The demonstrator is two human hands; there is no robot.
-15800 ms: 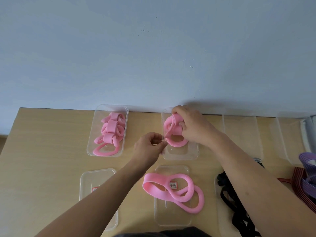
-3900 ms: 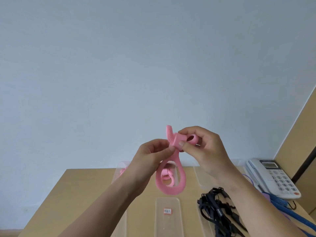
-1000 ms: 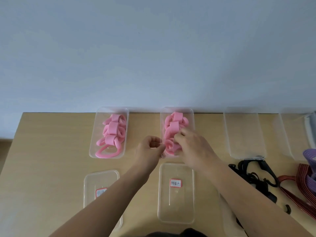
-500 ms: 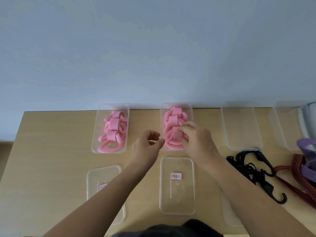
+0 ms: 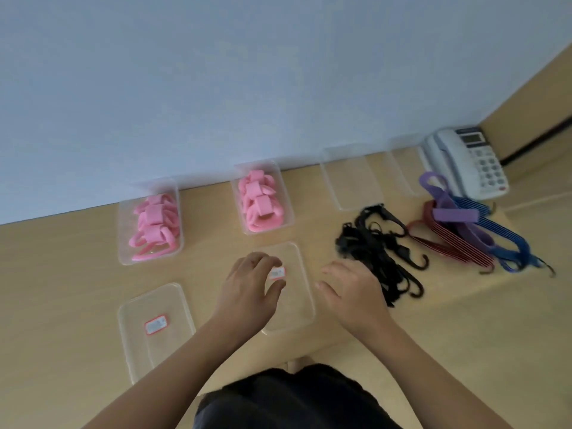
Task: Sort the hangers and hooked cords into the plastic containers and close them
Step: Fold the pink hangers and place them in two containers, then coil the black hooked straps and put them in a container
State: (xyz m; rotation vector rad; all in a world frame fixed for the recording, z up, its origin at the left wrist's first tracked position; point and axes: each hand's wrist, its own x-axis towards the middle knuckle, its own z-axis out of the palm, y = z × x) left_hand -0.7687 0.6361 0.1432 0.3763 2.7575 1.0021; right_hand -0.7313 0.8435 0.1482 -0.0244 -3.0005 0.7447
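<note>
1. We see the lid (image 5: 294,300) flat on the desk (image 5: 62,274), just before the pink-filled container (image 5: 263,198).
2. Our left hand (image 5: 250,289) hovers over it, grip released.
3. Our right hand (image 5: 353,289) beside it is likewise released.

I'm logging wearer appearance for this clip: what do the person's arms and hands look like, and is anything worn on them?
Both forearms are bare all the way into the frame, with no sleeves showing. The left hand and right hand wear no gloves, and no rings, watch or bracelet are visible. Dark clothing shows at the bottom edge.
</note>
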